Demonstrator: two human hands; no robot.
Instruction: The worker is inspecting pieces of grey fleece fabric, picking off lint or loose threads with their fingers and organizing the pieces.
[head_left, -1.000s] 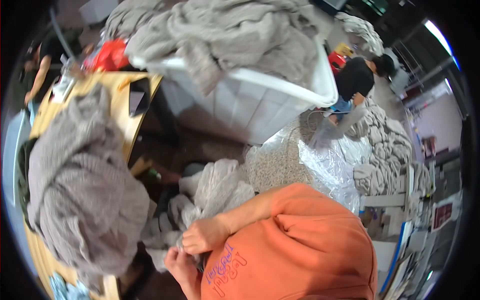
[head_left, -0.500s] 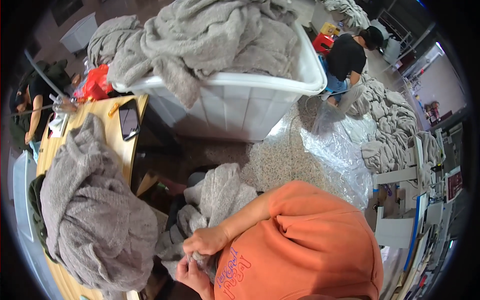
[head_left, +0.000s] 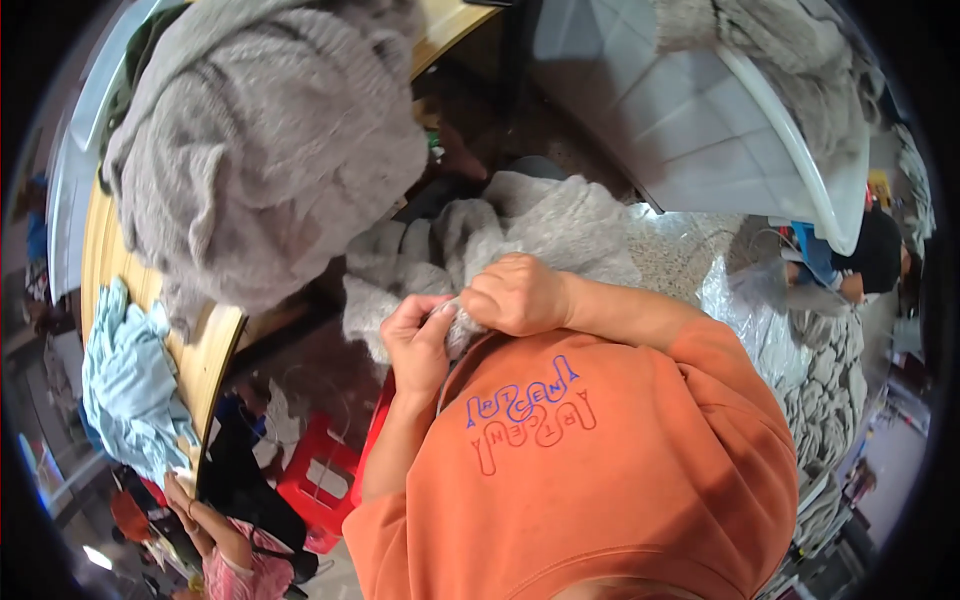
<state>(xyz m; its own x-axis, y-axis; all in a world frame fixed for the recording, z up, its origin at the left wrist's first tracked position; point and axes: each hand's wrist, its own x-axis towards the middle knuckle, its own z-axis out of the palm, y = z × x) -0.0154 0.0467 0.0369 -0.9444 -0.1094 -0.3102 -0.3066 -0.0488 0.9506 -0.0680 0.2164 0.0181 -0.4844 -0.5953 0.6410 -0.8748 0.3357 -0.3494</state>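
1. The left hand (head_left: 418, 338) and right hand (head_left: 522, 294) meet just beyond the chest of the orange sweatshirt (head_left: 610, 470), knuckles close together.
2. On the left, thumb and fingers pinch an edge of the grey knit cloth (head_left: 565, 220). On the right, the fingers are curled closed at that same edge; their tips are tucked under, so exactly how they grip cannot be told.
3. The cloth's bulk lies directly beyond the fingers, spreading from 9 o'clock round to 2 o'clock. Crumpled as it is, it has no crisp long axis, though its broad spread slants from lower left to upper right. The right hand is nearer to the pale bulk at 1 o'clock; the left sits nearer to the folds at 9 to 10 o'clock. A small part of the cloth shows below the meeting point, against the sweatshirt.
4. At 10 o'clock, a large grey knit heap (head_left: 270, 150) rests on the wooden tabletop (head_left: 218, 338), apart from both hands; at 8 to 9 o'clock, pale blue fabric (head_left: 135, 380) hangs over its edge.
5. At 2 o'clock stands a white bin (head_left: 700, 130) with more grey knit (head_left: 800, 60) over its rim; clear plastic sheeting (head_left: 740, 310) lies at 3 o'clock, a red stool (head_left: 320, 480) at 7.
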